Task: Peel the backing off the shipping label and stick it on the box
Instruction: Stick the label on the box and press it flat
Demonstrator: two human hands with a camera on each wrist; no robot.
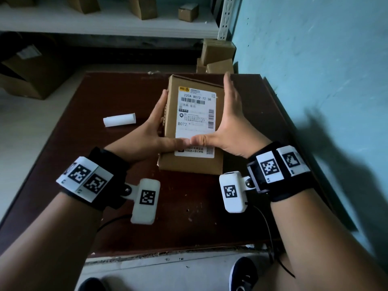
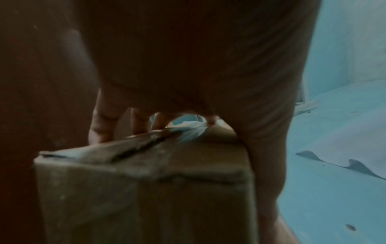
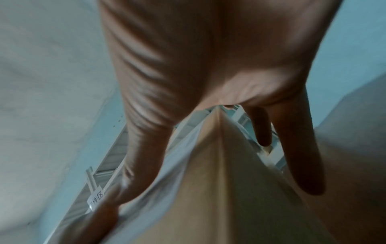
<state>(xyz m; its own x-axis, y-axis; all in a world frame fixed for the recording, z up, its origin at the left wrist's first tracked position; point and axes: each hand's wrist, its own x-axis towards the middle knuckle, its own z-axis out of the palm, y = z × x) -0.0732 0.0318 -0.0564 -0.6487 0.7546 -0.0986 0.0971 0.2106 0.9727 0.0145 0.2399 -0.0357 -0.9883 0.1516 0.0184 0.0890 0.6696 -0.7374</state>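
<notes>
A brown cardboard box (image 1: 218,164) lies on the dark wooden table (image 1: 189,223). The white shipping label (image 1: 196,120) is flat on the box's top face. My left hand (image 1: 155,131) lies along the box's left side with straight fingers, its thumb pressing the label's lower part. My right hand (image 1: 227,127) lies along the right side, fingers straight, thumb meeting the left thumb on the label. In the left wrist view the box (image 2: 146,189) fills the frame under my palm (image 2: 188,57). The right wrist view shows the box (image 3: 219,189) and label edge (image 3: 167,173) below straight fingers (image 3: 296,148).
A curled white backing strip (image 1: 119,120) lies on the table left of the box. Small cardboard boxes (image 1: 218,56) are stacked behind the table's far right corner. A shelf (image 1: 105,22) with more boxes runs along the back. A blue wall (image 1: 325,80) stands close on the right.
</notes>
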